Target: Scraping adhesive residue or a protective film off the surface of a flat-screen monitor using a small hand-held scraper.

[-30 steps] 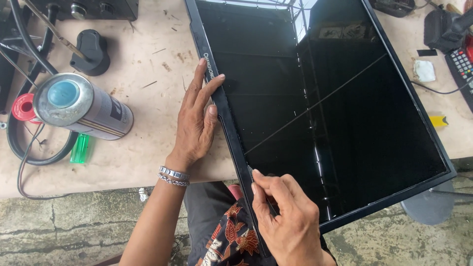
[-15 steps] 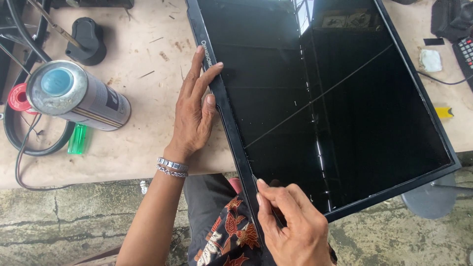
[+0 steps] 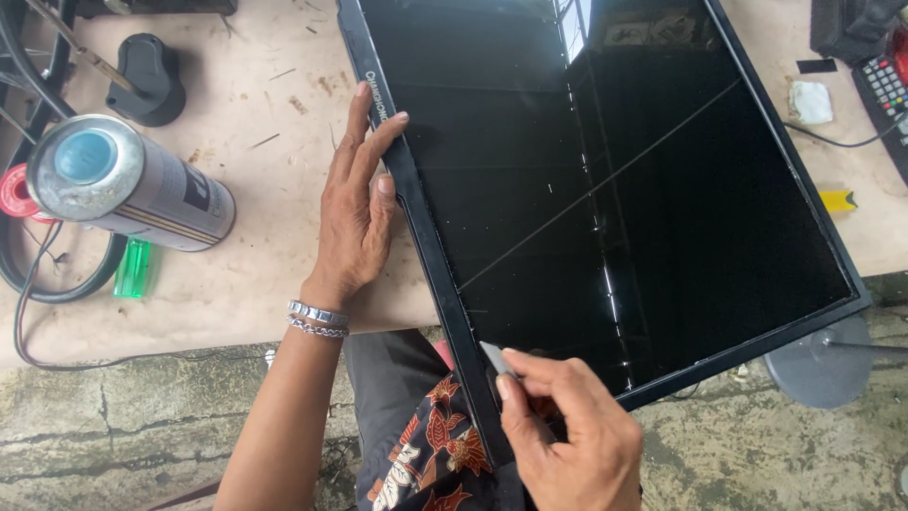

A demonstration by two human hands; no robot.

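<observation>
From my head camera, looking down: the flat screen [image 3: 605, 180] lies face up across the middle and right of the frame, its long black left edge running on a slant from the top centre down toward my lap at the bottom centre. Its lower corner juts past the edge of the bench [image 3: 236, 284] and hangs over my knees. A thin diagonal crack line crosses the dark glass.

My left hand [image 3: 357, 213] lies flat and open on the bench at centre left, fingers stretched along the frame strip, fingertips and thumb touching that left edge about halfway up. It holds nothing; it only presses against the side of the screen.

My right hand [image 3: 566, 426] is at the bottom centre, fingers pinched together on a small thin grey blade [image 3: 496, 359]. The blade's tip points up and left and meets the same left edge strip near the lower corner, right where the bezel joins the glass. So both hands are on one edge, the left higher along it, the right lower and nearer to me, with the seam running straight between them.

At the left of the frame lie a spray can [image 3: 123, 189] on its side, a green lighter [image 3: 131, 268] and a black cable [image 3: 57, 293]. A remote control [image 3: 889, 90] sits at upper right.
</observation>
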